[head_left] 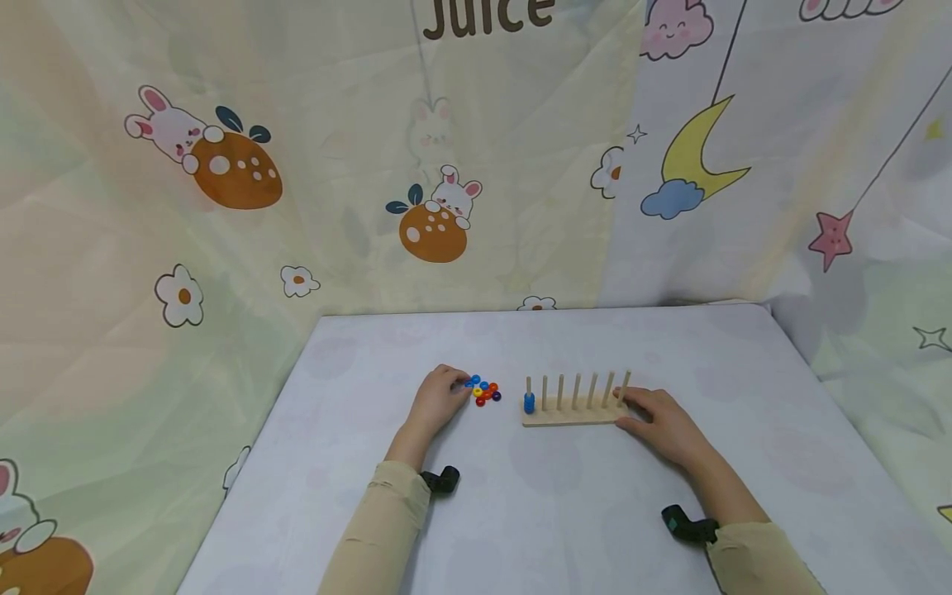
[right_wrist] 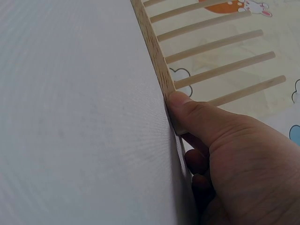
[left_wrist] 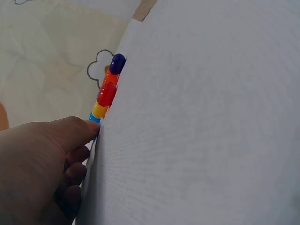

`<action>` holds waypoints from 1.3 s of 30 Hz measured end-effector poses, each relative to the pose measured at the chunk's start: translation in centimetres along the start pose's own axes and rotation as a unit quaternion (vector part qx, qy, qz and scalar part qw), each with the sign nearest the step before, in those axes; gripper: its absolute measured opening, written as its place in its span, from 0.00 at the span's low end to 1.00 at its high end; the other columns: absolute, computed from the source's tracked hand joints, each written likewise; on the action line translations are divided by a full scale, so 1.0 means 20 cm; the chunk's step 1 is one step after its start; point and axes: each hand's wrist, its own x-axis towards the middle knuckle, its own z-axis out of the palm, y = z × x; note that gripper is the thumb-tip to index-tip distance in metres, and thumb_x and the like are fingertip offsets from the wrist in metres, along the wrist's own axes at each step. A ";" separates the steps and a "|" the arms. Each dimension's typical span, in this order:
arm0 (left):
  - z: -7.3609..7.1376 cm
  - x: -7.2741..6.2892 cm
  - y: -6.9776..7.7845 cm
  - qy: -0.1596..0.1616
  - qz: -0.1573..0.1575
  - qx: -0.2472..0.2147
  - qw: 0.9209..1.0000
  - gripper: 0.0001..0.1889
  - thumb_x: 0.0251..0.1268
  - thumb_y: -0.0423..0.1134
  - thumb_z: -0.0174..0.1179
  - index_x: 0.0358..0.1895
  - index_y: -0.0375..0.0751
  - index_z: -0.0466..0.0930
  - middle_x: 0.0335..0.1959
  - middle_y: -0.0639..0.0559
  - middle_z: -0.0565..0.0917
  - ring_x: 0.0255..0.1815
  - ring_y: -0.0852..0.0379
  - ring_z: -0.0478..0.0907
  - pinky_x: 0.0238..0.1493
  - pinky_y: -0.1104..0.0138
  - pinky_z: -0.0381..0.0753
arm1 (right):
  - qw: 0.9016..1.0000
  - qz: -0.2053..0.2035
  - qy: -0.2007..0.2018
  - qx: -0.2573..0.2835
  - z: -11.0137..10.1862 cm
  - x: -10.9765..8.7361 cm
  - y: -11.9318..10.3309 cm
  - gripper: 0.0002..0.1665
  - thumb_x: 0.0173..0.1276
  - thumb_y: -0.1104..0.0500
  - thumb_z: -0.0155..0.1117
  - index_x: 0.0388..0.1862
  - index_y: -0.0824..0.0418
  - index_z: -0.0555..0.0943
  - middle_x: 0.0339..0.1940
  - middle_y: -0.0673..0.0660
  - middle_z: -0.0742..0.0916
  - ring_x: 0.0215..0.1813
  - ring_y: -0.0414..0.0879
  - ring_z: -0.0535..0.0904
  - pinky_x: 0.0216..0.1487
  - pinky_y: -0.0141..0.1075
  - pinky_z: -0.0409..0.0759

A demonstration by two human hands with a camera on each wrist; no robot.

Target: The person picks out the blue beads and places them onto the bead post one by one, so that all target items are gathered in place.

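My left hand (head_left: 439,398) is at the left edge of a small cluster of colored beads (head_left: 487,390), thumb and fingers pinching a blue bead (left_wrist: 94,118). Beyond it in the left wrist view line up a yellow bead (left_wrist: 99,110), a red bead (left_wrist: 107,94) and a dark blue bead (left_wrist: 117,64). A wooden peg board (head_left: 573,418) with several upright pegs stands to the right. Blue beads (head_left: 529,403) are stacked on its leftmost peg. My right hand (head_left: 665,426) grips the board's right end, thumb (right_wrist: 180,100) on the front edge.
A white patterned cloth covers the table (head_left: 550,504). Behind it hangs a printed curtain (head_left: 521,248) with cartoon rabbits and flowers. Dark wrist cameras sit on the left wrist (head_left: 442,480) and the right wrist (head_left: 687,525).
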 end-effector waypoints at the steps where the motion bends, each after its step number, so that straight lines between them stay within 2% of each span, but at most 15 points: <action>1: 0.00 0.00 0.00 -0.001 0.000 0.001 1.000 0.12 0.67 0.47 0.64 0.50 0.49 0.84 0.52 0.51 0.80 0.55 0.51 0.77 0.63 0.55 0.77 | 1.000 0.000 -0.001 0.000 0.00 0.00 0.00 0.33 0.67 0.46 0.67 0.67 0.57 0.75 0.66 0.62 0.79 0.62 0.60 0.73 0.62 0.60 0.70; 8: -0.02 0.00 0.00 -0.003 0.001 -0.013 1.000 0.13 0.67 0.46 0.64 0.51 0.47 0.84 0.51 0.51 0.81 0.51 0.53 0.78 0.58 0.56 0.78 | 1.000 0.004 -0.001 0.006 0.00 0.00 0.00 0.33 0.66 0.45 0.68 0.67 0.55 0.75 0.66 0.61 0.80 0.64 0.60 0.72 0.63 0.60 0.69; 14: -0.04 0.00 0.01 -0.005 -0.004 -0.020 1.000 0.13 0.68 0.46 0.63 0.53 0.48 0.82 0.45 0.53 0.83 0.42 0.55 0.76 0.50 0.59 0.79 | 1.000 0.000 0.005 0.008 0.00 0.00 0.00 0.32 0.67 0.45 0.67 0.67 0.54 0.76 0.65 0.61 0.80 0.62 0.59 0.73 0.62 0.60 0.70; 19: -0.06 0.00 0.03 -0.005 0.003 -0.022 1.000 0.13 0.69 0.46 0.62 0.53 0.49 0.82 0.42 0.56 0.83 0.39 0.59 0.76 0.46 0.62 0.80 | 1.000 0.000 0.003 0.009 0.00 0.00 -0.01 0.32 0.67 0.46 0.68 0.67 0.54 0.75 0.65 0.61 0.80 0.63 0.60 0.72 0.63 0.60 0.70; 25: -0.11 0.01 0.11 -0.013 0.039 -0.024 0.999 0.13 0.70 0.46 0.60 0.54 0.49 0.82 0.42 0.56 0.83 0.40 0.59 0.76 0.44 0.64 0.79 | 1.000 0.001 0.000 0.006 0.00 0.01 0.00 0.32 0.67 0.45 0.67 0.67 0.53 0.75 0.66 0.61 0.80 0.64 0.60 0.72 0.63 0.60 0.69; 29: -0.14 0.01 0.17 -0.016 0.068 -0.042 0.997 0.13 0.70 0.46 0.61 0.54 0.50 0.81 0.42 0.57 0.82 0.41 0.58 0.76 0.43 0.66 0.78 | 1.000 0.000 0.000 0.004 0.00 0.01 0.00 0.32 0.67 0.45 0.67 0.67 0.53 0.75 0.66 0.61 0.80 0.63 0.60 0.73 0.62 0.60 0.69; 34: -0.16 -0.01 0.26 -0.011 0.103 -0.062 0.993 0.12 0.70 0.45 0.61 0.54 0.51 0.81 0.41 0.58 0.82 0.40 0.59 0.76 0.40 0.68 0.78 | 1.000 0.001 -0.001 0.003 -0.01 0.00 0.00 0.32 0.67 0.45 0.68 0.67 0.53 0.75 0.66 0.61 0.80 0.63 0.60 0.73 0.63 0.60 0.69; 39: -0.18 -0.03 0.36 -0.020 0.128 -0.085 0.988 0.13 0.70 0.46 0.61 0.54 0.52 0.82 0.42 0.60 0.83 0.40 0.60 0.75 0.39 0.70 0.78 | 1.000 -0.001 0.000 0.004 -0.01 0.00 0.00 0.32 0.66 0.46 0.68 0.67 0.53 0.76 0.66 0.61 0.80 0.62 0.60 0.73 0.63 0.60 0.70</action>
